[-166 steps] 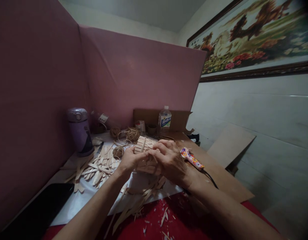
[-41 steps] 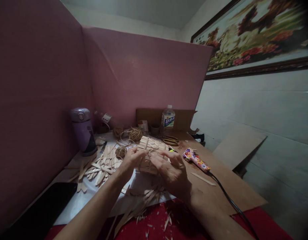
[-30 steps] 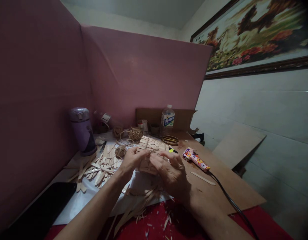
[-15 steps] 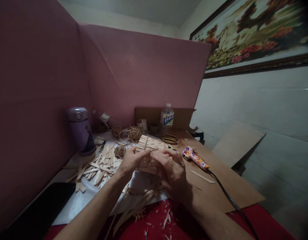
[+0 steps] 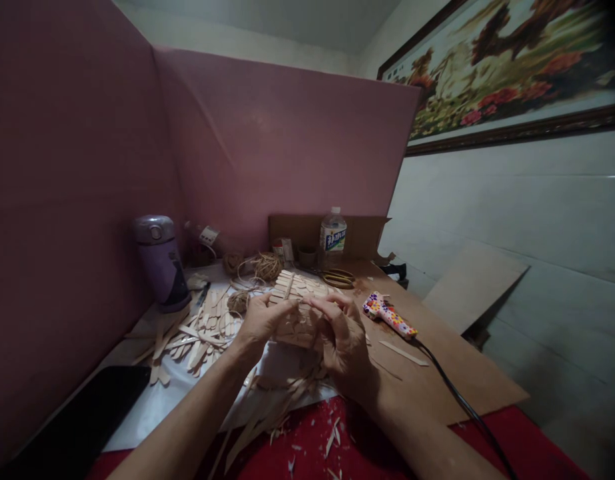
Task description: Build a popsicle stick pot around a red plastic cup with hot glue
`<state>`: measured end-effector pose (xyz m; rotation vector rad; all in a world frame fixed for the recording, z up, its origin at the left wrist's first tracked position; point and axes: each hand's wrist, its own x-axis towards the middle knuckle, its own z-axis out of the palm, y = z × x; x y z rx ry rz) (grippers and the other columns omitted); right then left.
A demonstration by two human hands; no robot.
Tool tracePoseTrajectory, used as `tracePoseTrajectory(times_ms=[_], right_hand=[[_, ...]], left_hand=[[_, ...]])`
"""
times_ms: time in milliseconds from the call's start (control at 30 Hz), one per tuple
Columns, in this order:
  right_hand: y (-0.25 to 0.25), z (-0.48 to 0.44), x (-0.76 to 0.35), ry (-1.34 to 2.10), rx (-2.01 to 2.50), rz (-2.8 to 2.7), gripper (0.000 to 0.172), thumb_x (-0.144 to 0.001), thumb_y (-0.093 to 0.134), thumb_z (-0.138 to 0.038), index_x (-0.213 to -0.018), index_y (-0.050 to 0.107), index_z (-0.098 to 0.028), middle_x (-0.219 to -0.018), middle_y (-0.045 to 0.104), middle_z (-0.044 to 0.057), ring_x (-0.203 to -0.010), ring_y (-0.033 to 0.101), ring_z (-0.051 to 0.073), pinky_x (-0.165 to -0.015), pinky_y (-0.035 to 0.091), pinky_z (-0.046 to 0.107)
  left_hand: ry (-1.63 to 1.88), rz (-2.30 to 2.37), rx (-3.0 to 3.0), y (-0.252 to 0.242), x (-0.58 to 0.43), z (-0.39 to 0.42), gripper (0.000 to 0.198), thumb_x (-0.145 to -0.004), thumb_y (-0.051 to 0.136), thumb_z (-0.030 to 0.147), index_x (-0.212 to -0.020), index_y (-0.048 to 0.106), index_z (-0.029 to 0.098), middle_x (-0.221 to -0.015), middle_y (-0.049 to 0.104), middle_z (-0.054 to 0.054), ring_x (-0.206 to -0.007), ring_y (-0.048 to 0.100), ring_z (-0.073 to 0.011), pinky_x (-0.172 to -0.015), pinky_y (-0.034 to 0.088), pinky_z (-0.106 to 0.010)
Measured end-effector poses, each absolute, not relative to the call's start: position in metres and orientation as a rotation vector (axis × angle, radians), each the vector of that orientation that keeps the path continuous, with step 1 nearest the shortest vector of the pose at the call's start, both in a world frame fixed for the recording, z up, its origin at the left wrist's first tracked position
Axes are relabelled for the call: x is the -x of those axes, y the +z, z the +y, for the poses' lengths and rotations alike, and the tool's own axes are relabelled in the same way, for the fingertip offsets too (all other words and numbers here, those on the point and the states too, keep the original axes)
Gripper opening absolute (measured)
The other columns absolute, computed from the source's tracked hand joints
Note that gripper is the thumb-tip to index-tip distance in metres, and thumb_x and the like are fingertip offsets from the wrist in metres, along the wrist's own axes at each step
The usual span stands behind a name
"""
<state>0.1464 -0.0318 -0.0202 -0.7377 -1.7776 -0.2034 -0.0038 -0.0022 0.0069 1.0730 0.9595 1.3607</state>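
A small structure of glued wooden craft sticks (image 5: 297,308) sits at the middle of the table. My left hand (image 5: 260,321) grips its left side, fingers curled onto the sticks. My right hand (image 5: 340,337) is curled over its right side, fingertips pressed on the top edge. A colourful spotted glue gun (image 5: 387,316) lies just right of my right hand, with a black cord (image 5: 462,407) running toward me.
Loose craft sticks (image 5: 202,330) lie left on white paper. A purple flask (image 5: 160,263), twine balls (image 5: 264,267), scissors (image 5: 337,276) and a water bottle (image 5: 331,237) stand at the back. A black phone (image 5: 82,427) lies near left. Pink boards (image 5: 287,147) wall the desk.
My right hand has shifted from fingering the top of the stick structure to wrapping over its right side. The left hand keeps its grip. The view has swung slightly.
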Motion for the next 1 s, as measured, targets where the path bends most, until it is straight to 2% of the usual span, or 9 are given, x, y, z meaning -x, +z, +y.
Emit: tracePoseTrajectory(times_ms=[300,467,633,1000], right_hand=[[-0.0192,-0.0303,-0.1459,-0.243,0.760,-1.801,0.047,-0.089,0.049,-0.009,-0.133,0.048,-0.026,-0.107,0.066,0.007,-0.106,0.054,0.024,-0.089,0.048,0.042],[-0.0185,-0.0306,-0.1459,-0.246,0.745,-1.791,0.043,-0.088,0.052,-0.009,-0.128,0.052,-0.023,-0.108,0.065,0.008,-0.106,0.053,0.023,-0.089,0.049,0.041],[-0.0189,-0.0296,-0.1463,-0.255,0.745,-1.795,0.040,-0.088,0.051,-0.008,-0.126,0.053,-0.022,-0.107,0.066,0.007,-0.105,0.053,0.023,-0.088,0.048,0.041],[-0.0218,-0.0283,-0.1472,-0.217,0.746,-1.809,0.043,-0.087,0.053,-0.007,-0.127,0.052,-0.021,-0.110,0.064,0.008,-0.108,0.050,0.023,-0.091,0.046,0.042]], left_hand=[[1.288,0.925,-1.129,0.0055,0.0081,0.0004,0.030,-0.052,0.083,0.034,-0.068,0.068,0.013,-0.061,0.065,0.000,-0.055,0.056,-0.0120,-0.056,0.045,-0.023],[1.290,0.900,-1.166,0.0041,0.0106,0.0001,0.026,-0.060,0.076,0.035,-0.061,0.061,0.014,-0.057,0.058,0.002,-0.053,0.052,-0.0104,-0.055,0.041,-0.022],[1.314,0.929,-1.183,0.0029,0.0108,0.0011,0.024,-0.061,0.071,0.033,-0.056,0.055,0.015,-0.054,0.051,0.004,-0.051,0.046,-0.0092,-0.051,0.037,-0.022],[1.315,0.994,-1.202,0.0014,0.0084,0.0019,0.026,-0.060,0.070,0.037,-0.063,0.059,0.013,-0.057,0.055,0.002,-0.052,0.048,-0.0101,-0.053,0.039,-0.023]])
